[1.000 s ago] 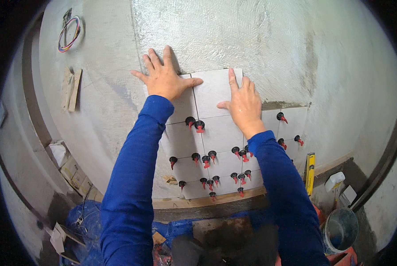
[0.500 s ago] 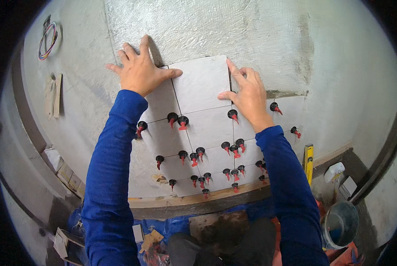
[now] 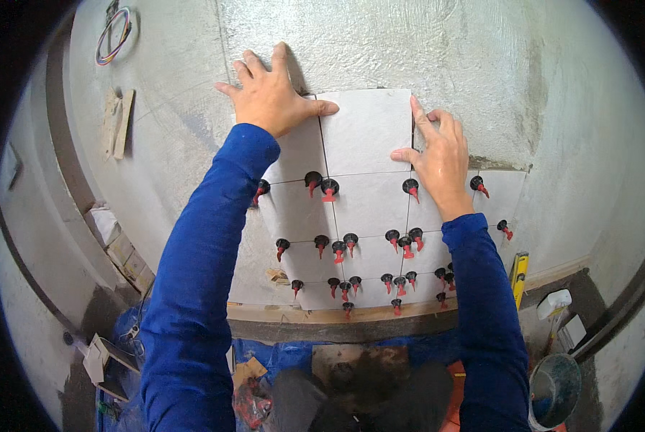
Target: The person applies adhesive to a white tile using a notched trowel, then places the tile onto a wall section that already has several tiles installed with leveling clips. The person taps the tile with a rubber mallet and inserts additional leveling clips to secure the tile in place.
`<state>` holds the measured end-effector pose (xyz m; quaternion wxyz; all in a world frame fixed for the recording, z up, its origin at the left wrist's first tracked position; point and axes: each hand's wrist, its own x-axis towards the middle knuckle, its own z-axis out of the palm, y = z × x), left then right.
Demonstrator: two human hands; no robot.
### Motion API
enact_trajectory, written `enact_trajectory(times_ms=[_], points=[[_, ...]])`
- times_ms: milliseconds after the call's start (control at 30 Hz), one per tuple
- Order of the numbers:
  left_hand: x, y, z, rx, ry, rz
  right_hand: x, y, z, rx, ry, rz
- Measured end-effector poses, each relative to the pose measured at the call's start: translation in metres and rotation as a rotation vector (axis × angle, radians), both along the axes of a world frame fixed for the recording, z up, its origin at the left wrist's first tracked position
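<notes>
We spread our left fingers (image 3: 280, 59) and part our right fingers (image 3: 423, 121) at opposite edges of the white wall tile (image 3: 366, 133) between them. Above them, the grey wall (image 3: 380, 43) looks ridged; below, red-and-black tile levelers (image 3: 329, 187) dot lower tiles (image 3: 369, 205), with blue sheeting (image 3: 286, 354) far beneath.

The view looks out from the person's head, through the left of two wide fisheye cameras worn side by side, facing ahead and down at a wall (image 3: 438, 57) within reach of the left hand (image 3: 268, 99) and right hand (image 3: 443, 164). Its span runs from the bare upper wall on the far side to the trouser legs (image 3: 297, 399) and blue sheet (image 3: 286, 353) on the near side, with a bucket (image 3: 555, 392) at the right.
</notes>
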<state>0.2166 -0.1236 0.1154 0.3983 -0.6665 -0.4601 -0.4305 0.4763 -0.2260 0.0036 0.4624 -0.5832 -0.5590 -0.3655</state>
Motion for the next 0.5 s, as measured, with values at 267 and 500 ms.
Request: enact_trajectory(times_ms=[267,500], points=[[0.003,-0.018,0.004,-0.117,0.017,0.049,-0.015,-0.003,0.010,0.010,-0.174,-0.005],[0.002,-0.009,0.000,-0.044,0.000,-0.016,-0.009,0.007,0.009,0.034,-0.215,-0.013]])
